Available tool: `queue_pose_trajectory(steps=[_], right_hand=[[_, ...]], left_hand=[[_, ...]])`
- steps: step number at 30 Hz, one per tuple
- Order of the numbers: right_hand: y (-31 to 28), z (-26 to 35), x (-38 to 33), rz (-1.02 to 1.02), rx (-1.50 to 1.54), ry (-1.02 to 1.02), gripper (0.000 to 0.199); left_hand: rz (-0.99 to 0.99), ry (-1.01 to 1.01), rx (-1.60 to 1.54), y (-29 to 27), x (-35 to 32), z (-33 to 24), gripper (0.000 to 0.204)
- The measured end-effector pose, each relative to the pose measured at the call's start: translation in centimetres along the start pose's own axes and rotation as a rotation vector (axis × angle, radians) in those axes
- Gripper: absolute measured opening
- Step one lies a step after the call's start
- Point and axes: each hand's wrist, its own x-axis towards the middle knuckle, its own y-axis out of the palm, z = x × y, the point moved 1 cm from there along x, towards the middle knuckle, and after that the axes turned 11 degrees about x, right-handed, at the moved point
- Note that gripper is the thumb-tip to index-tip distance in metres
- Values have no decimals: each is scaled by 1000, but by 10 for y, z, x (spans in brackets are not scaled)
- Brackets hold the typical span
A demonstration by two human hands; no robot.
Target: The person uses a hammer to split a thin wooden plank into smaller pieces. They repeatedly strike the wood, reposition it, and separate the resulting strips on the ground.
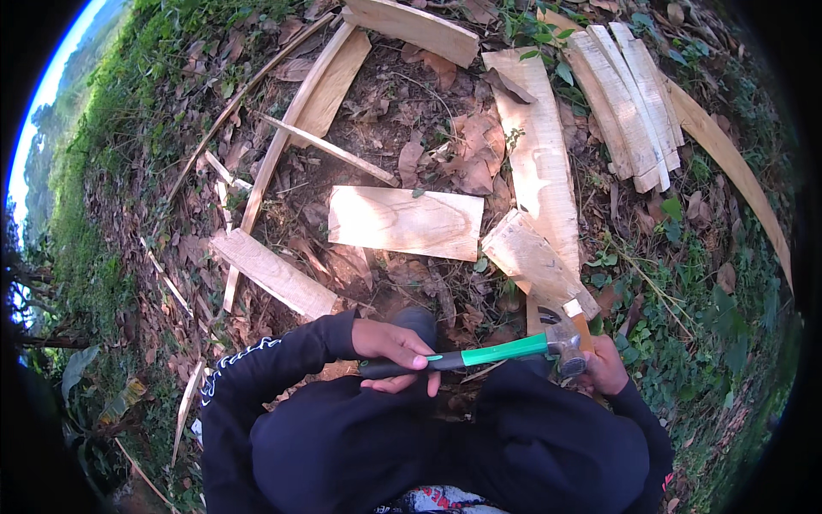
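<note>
My left hand (398, 351) is closed around the black grip of a claw hammer (503, 349), which lies sideways over my lap with a green shaft and a metal head at the right. Close behind that head, my right hand (604, 368) has its fingers curled at a narrow orange-brown piece (581, 331) with a pale end; the hammer head partly hides it, and its kind is unclear. Just beyond, short boards (535, 257) lie stacked at an angle on a long plank (541, 163). A flat rectangular board (406, 223) rests on the ground in front of me.
Several thin boards (623, 107) are piled at the far right, over a long curved strip (736, 163). Joined planks (291, 120) stand at the far left, and a short board (276, 274) lies nearer. Dry leaves (475, 150) and green plants (685, 308) cover the ground.
</note>
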Motion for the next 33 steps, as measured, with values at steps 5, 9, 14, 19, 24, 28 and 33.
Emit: queue_pose_trajectory(steps=[5,9,14,19,24,28,33], right_hand=[[-27,-15,8,-122,-10,-184,55],[-18,-14,23,-196,120,-219,51],[-23,-24,27,-225,154,-229,50],[-25,-33,42,-321,142,-270,52],[-27,-41,60,-529,-31,-341,52],[-19,-48,73,-689,-192,-445,50],[-62,-72,88,-549,-91,-311,51]], left_hand=[[-144,104,-222,11,24,-10,32],[-351,97,-130,20,37,-22,31],[-443,138,-94,31,55,-14,32],[-540,140,-105,43,69,-23,32],[-593,133,-120,42,71,-34,34],[-582,213,-130,44,62,-27,35],[-562,221,-82,30,77,-12,34]])
